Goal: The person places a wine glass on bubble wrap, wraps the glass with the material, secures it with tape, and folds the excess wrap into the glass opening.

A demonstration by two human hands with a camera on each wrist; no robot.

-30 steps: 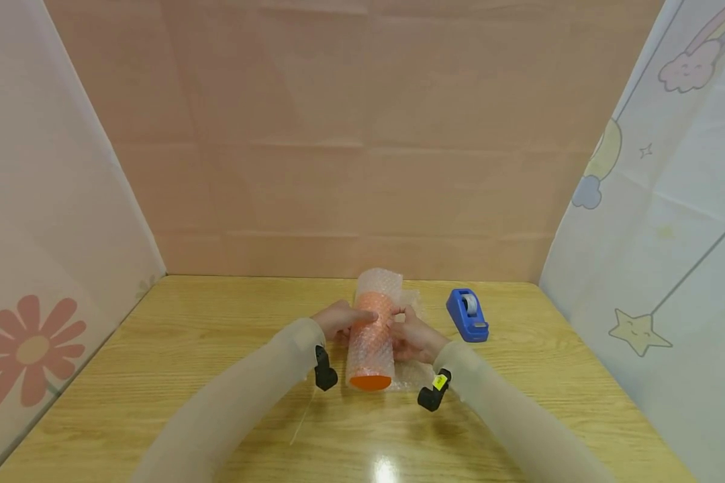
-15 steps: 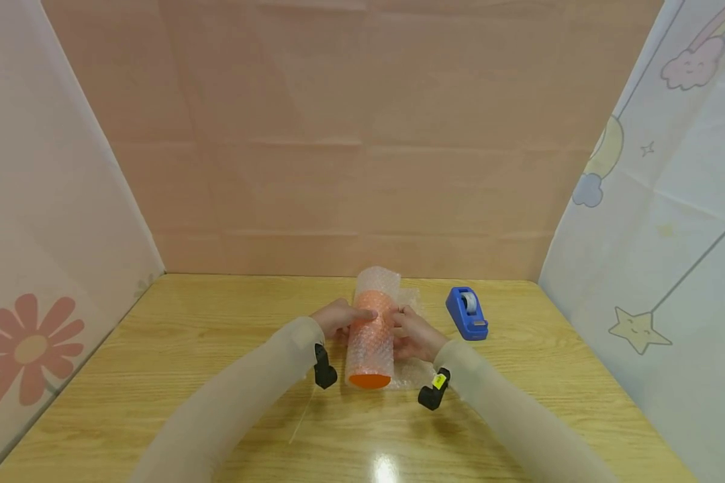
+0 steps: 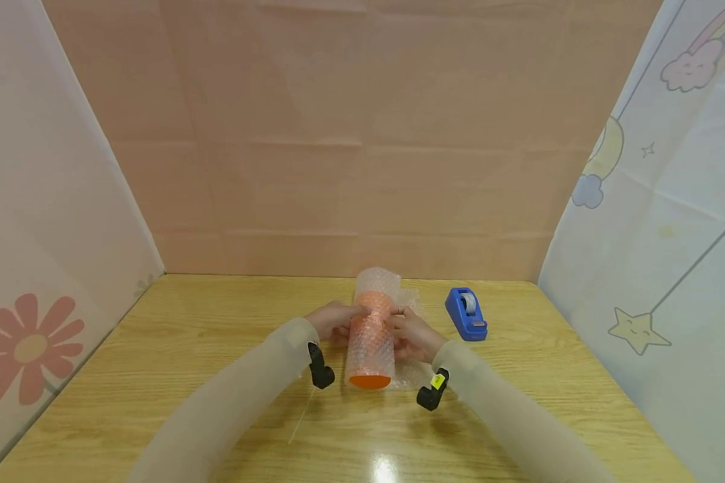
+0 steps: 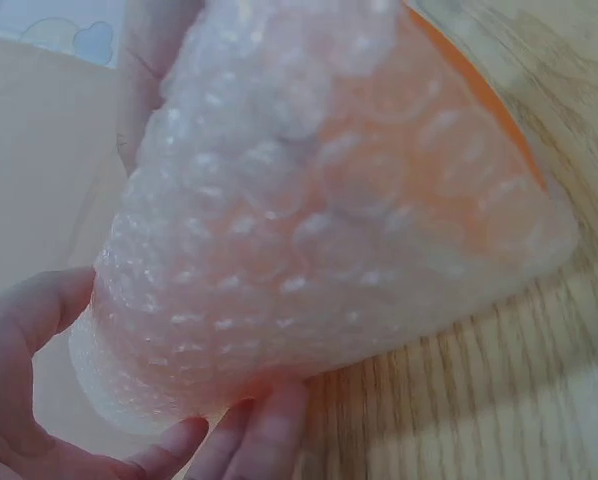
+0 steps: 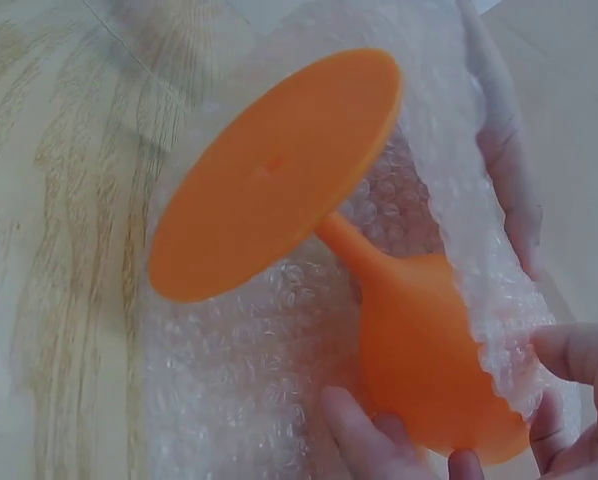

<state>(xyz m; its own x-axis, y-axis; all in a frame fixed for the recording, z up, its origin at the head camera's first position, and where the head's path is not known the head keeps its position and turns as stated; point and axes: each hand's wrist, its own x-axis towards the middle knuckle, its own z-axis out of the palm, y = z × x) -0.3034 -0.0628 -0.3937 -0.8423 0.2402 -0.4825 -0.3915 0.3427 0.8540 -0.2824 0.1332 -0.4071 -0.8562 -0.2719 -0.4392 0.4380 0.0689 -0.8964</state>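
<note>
An orange plastic goblet (image 5: 419, 340) with a thin stem and a flat round base lies inside a roll of clear bubble wrap (image 3: 379, 280). Its base faces the near end of the roll, orange in the head view. At the roll's left side my left hand (image 3: 331, 319) holds it, thumb on top and fingers low along the side. My right hand (image 3: 415, 335) grips the bubble wrap from the right. In the right wrist view the wrap's free edge crosses the goblet's bowl, close to the right fingertips. A loose flap of wrap lies flat beyond the right hand.
A blue tape dispenser (image 3: 466, 314) with a roll of tape stands right of the wrap on the wooden table (image 3: 217, 302). A thin pale strip (image 3: 302, 416) shows near the left sleeve. Cloth-covered walls enclose the back and both sides.
My left hand has shifted slightly to the left, its thumb drawing back a little across the top of the roll. The right hand and the roll stay nearly in place.
</note>
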